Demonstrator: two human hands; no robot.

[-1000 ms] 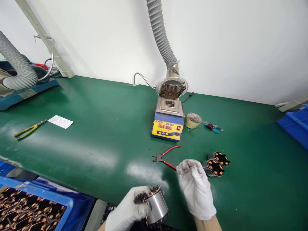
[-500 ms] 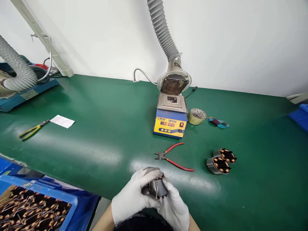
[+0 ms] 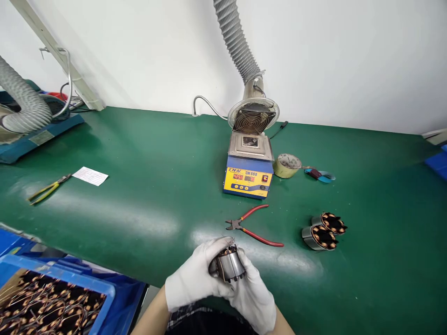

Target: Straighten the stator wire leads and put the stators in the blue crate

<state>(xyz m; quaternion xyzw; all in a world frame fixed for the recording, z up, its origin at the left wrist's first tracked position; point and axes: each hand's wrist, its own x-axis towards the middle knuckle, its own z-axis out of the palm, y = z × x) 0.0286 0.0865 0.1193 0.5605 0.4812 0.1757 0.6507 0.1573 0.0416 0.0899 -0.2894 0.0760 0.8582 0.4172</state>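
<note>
Both my hands wear white gloves and cup one metal motor stator (image 3: 229, 266) with copper windings, low in the middle of the view. My left hand (image 3: 195, 277) wraps it from the left, fingers curled over its top. My right hand (image 3: 252, 298) grips it from below and the right. Just beyond them on the green mat lie red-handled cutters (image 3: 253, 228). Two more stators (image 3: 323, 231) sit on their sides to the right.
A blue and yellow solder pot (image 3: 248, 172) stands mid-table under a grey fume hose (image 3: 240, 51). Beside it are a tape roll (image 3: 286, 166) and a small blue tool (image 3: 321, 175). Yellow pliers (image 3: 47, 188) and a paper slip (image 3: 90, 176) lie left. A blue bin of stators (image 3: 52, 302) sits bottom left.
My right hand came in from the right and closed on the stator that my left hand held alone. The view shifted slightly, and the stator now sits a little higher.
</note>
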